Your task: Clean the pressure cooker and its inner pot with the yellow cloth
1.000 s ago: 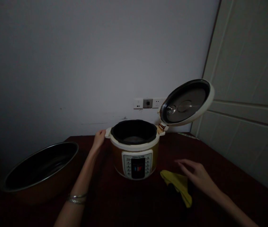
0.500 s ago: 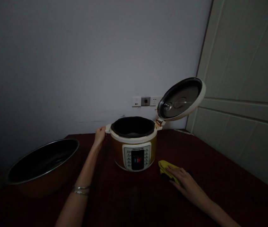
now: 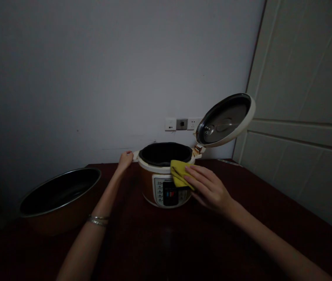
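A cream and orange electric cooker stands on the dark red table, its control panel facing me. Its round lid is tilted up on a hinge at the right. My left hand is closed on the white handle at the cooker's left side. In my right hand is a folded yellow cloth, held against the front right of the cooker's rim and covering the upper part of the panel. The cooker's inside looks black; its bottom is hidden.
A wide orange basin with a dark inside sits at the table's left. Wall sockets are behind the cooker. A pale panelled door rises on the right, beyond the table.
My right hand has lifted the yellow cloth from the table and brought it up and left to the cooker's rim. My left hand stays at the handle.
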